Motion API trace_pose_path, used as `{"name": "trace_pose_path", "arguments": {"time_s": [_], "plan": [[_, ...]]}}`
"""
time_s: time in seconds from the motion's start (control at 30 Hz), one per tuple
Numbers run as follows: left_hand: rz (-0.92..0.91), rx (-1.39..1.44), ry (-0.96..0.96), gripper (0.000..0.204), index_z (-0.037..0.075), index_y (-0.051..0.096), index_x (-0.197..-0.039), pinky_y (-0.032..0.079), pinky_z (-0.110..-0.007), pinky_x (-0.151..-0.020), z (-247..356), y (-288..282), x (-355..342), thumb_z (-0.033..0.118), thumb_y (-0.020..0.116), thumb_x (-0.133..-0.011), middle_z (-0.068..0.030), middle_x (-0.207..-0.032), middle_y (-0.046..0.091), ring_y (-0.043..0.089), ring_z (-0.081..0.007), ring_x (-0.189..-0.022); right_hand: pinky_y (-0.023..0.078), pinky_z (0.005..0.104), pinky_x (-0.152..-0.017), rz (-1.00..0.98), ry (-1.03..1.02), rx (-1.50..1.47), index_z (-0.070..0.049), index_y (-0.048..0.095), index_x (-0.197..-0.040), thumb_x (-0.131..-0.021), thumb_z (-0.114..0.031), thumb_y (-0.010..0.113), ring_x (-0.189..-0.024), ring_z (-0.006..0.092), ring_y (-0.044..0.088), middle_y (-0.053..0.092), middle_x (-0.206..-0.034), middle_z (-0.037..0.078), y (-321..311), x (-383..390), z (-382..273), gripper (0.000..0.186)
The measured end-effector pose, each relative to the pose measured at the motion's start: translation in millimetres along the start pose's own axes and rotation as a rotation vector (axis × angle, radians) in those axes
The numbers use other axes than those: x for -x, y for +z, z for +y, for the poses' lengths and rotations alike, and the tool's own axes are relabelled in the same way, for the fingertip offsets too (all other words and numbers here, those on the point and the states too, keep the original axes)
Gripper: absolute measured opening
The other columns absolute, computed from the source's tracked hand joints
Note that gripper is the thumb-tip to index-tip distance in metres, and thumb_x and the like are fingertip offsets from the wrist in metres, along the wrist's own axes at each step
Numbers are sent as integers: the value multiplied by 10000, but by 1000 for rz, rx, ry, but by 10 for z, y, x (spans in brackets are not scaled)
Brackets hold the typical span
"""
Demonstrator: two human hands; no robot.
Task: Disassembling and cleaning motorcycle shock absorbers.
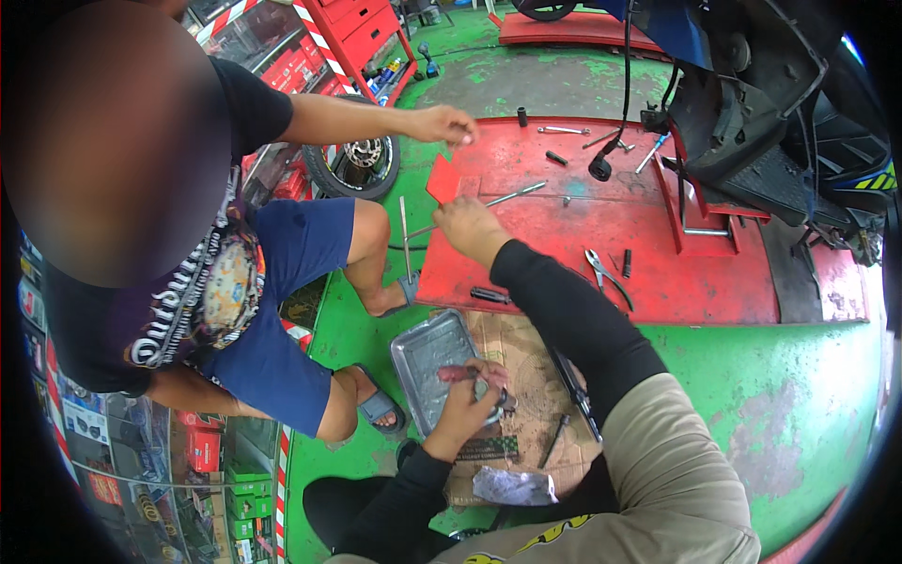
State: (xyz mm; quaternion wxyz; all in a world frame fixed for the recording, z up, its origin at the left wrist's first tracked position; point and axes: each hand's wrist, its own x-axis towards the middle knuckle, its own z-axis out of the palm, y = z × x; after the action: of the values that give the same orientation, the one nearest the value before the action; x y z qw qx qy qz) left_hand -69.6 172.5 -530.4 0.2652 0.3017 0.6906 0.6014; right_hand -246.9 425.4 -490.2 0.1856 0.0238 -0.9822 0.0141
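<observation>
My right hand (470,221) is closed at the near left of the red platform (498,268), at the base of a red flat piece (443,176). A long metal bar (521,190) lies beside it; which of these it grips is unclear. Lower down, my left hand (466,404) is closed around a small metal part (484,389) with a pinkish piece (453,373) at its side, over the edge of a metal tray (423,348). Cardboard (531,442) under it holds a dark tool (554,442) and a stained rag (514,486).
A co-worker (272,263) stands at left, an arm (357,122) reaching over the platform. Pliers (606,277), wrenches (564,130) and sockets (522,117) lie on it. A motorbike (770,160) overhangs the right side. Behind are a loose wheel (343,179), a red tool cart (357,33) and shelving (207,470).
</observation>
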Motion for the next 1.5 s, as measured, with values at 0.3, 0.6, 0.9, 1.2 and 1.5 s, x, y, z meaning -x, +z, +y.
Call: {"name": "trace_pose_path", "arguments": {"time_s": [0.3, 0.6, 0.9, 1.2, 1.5], "plan": [[-62, 86, -137, 278, -3, 493, -1189, 452, -274, -870, 366, -15, -184, -56, 524, -917, -70, -1022, 532, 568, -163, -920, 466, 469, -761, 71, 458, -379, -63, 666, -976, -917, -233, 582, -891, 358, 611, 619, -880, 157, -2071, 1588, 264, 198], [-17, -269, -145, 306, 6, 489, -1233, 455, -336, -831, 617, 74, -23, 6, 570, -938, -126, -997, 549, 561, -244, -858, 424, 389, -782, 76, 1142, -1183, 27, 586, -1047, -1038, -419, 428, -887, 228, 534, 580, -909, 113, -3426, 4033, -857, 473], [185, -630, -229, 374, 38, 520, -1260, 481, -437, -884, 289, -116, 513, 194, 617, -935, -173, -1086, 636, 620, -377, -994, 417, 366, -854, -80, 1551, -1363, 9, 569, -722, -895, -375, 614, -752, 197, 521, 501, -688, 59, -4500, 3184, -1668, 424], [-652, -998, 125, 368, 69, 557, -1334, 414, -436, -1034, 1086, -212, -5, 242, 479, -1019, -163, -1313, 593, 564, -345, -1150, 357, 447, -1107, 99, 1598, -1440, 118, 625, -1084, -908, -289, 476, -1222, 354, 543, 629, -1146, 255, -4893, 3318, -1855, 468], [-3, -408, -533, 404, 50, 556, -1336, 408, -422, -1051, 722, 124, 731, 305, 458, -1039, -176, -1356, 572, 523, -339, -1255, 534, 391, -869, -373, 1669, -1023, 62, 410, -1445, -981, -161, 384, -1083, 294, 643, 583, -1324, 250, -5143, 3214, -1842, 516]]}}
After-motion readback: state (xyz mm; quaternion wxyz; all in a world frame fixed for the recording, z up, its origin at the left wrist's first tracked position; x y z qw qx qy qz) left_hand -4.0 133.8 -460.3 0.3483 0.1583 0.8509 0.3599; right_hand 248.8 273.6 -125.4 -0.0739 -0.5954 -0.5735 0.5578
